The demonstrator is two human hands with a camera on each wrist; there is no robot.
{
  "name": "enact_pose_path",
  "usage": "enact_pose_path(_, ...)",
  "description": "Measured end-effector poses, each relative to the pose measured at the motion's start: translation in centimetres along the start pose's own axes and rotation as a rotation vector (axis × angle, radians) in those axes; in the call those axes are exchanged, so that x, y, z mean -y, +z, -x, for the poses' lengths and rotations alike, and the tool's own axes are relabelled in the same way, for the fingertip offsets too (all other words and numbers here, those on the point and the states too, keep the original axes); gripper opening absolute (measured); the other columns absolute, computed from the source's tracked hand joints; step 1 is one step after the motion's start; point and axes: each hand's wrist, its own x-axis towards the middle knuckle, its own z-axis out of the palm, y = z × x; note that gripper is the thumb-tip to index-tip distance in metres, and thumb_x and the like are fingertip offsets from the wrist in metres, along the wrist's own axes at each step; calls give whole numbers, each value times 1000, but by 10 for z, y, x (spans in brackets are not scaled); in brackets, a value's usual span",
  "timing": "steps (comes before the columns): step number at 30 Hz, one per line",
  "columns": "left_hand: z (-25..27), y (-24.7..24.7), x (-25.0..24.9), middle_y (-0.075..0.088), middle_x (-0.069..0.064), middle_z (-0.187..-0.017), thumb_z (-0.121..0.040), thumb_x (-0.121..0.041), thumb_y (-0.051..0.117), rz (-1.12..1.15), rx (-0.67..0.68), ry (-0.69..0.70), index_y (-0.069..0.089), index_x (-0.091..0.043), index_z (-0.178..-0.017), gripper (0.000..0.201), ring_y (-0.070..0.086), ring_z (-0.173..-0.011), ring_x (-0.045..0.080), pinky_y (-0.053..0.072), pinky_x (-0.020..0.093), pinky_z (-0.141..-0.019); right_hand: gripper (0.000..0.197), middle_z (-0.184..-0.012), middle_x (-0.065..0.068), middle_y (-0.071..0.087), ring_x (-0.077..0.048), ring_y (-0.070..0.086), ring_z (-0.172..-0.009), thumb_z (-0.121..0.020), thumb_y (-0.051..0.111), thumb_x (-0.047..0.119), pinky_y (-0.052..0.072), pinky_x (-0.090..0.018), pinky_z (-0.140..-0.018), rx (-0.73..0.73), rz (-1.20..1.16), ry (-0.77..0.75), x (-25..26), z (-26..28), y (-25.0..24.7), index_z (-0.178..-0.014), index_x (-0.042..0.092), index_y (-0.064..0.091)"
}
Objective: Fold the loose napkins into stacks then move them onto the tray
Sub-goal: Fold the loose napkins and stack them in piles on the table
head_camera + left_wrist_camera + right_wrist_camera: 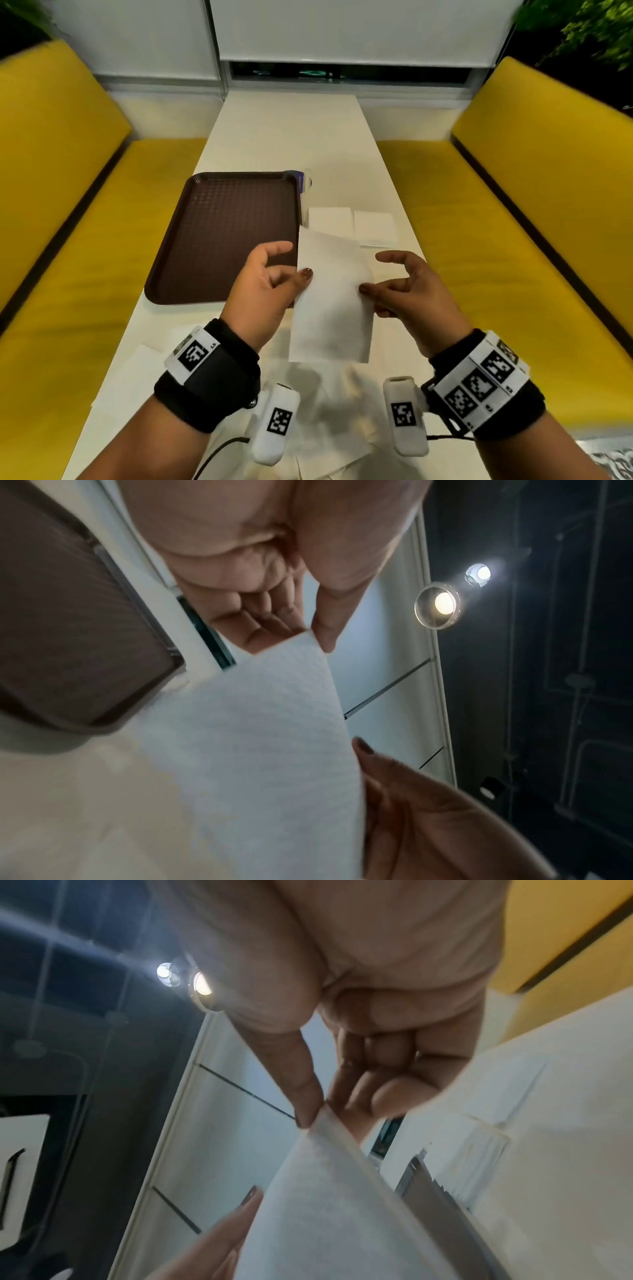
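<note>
Two folded stacks point(352, 224) lie just beside the tray point(178, 260), behind the held napkin point(330, 305).

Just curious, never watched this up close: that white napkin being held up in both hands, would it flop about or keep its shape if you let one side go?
Probably floppy: the napkin curves between the left hand and right hand. Likely very light, since thumb-and-finger pinches carry it. Its embossed surface suggests little slipping.

left hand point(265, 291): raised, thumb pinching | right hand point(411, 294): raised, thumb pinching
</note>
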Motion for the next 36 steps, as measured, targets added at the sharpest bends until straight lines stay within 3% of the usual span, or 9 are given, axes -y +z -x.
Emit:
enact_pose_path(4,4,-4,-4,73,13,-95,-79,-5,74,-37,8,21,55,-22,-115,45,69,-88,27,57,37,-83,31,-68,-6,68,-15,60,-61,-84,74,9,48,-34,-65,-36,-13,-148,1,0,5,-107,24,59)
enact_pose_path(9,10,-8,-6,72,15,-95,-76,1,77,-150,1,87,67,-11,-106,33,68,-88,32,57,46,-88,25,-91,-3,72,-31,64,-73,-80,79,14,58,-48,-70,21,119,-251,3,0,4,-99,29,72)
enact_pose_path(13,11,-9,-6,72,14,-92,-76,-1,78,-203,-21,132,69,-14,-103,31,68,-88,34,58,42,-85,16,-88,4,75,-19,69,-80,-83,76,14,60,-40,-75,10,199,-289,4,0,5,-92,27,74)
enact_pose_path(16,12,-12,-9,69,9,-85,-76,-7,80,-260,-38,172,71,-18,-96,24,65,-77,20,57,31,-77,9,-84,9,74,-7,66,-81,-85,74,18,55,-27,-72,3,248,-325,7,-1,5,-84,28,74)
enact_pose_path(20,14,-16,-19,64,-1,-89,-79,-20,78,-369,-33,254,72,-23,-84,9,60,-76,7,52,18,-69,8,-90,8,72,-7,64,-91,-88,70,25,53,-33,-79,63,248,-262,14,-3,4,-81,27,71)
enact_pose_path(24,12,-15,-24,68,-1,-91,-77,-35,67,-233,73,109,68,-14,-97,29,65,-82,8,54,21,-69,14,-81,-1,68,-15,62,-79,-95,60,17,54,-35,-76,206,39,-145,21,-2,7,-85,12,68)
enact_pose_path(26,12,-13,-24,71,-3,-90,-77,-36,63,-154,143,-8,65,-11,-105,37,67,-82,8,53,22,-69,14,-80,-4,65,-15,60,-74,-96,57,14,53,-29,-68,225,-42,-80,24,-1,11,-88,6,66)
enact_pose_path(29,15,-10,-18,75,0,-100,-83,-35,59,-88,220,-137,62,-13,-113,37,71,-89,14,58,28,-73,14,-83,-9,64,-19,59,-75,-96,57,15,54,-34,-69,212,-90,-13,25,1,15,-91,4,65)
enact_pose_path(36,20,-1,-9,75,5,-99,-94,-14,55,73,104,-203,62,-8,-115,23,72,-82,13,55,23,-62,34,-91,-13,65,-28,60,-79,-95,59,30,54,-44,-77,179,-118,117,20,6,17,-104,-2,64)
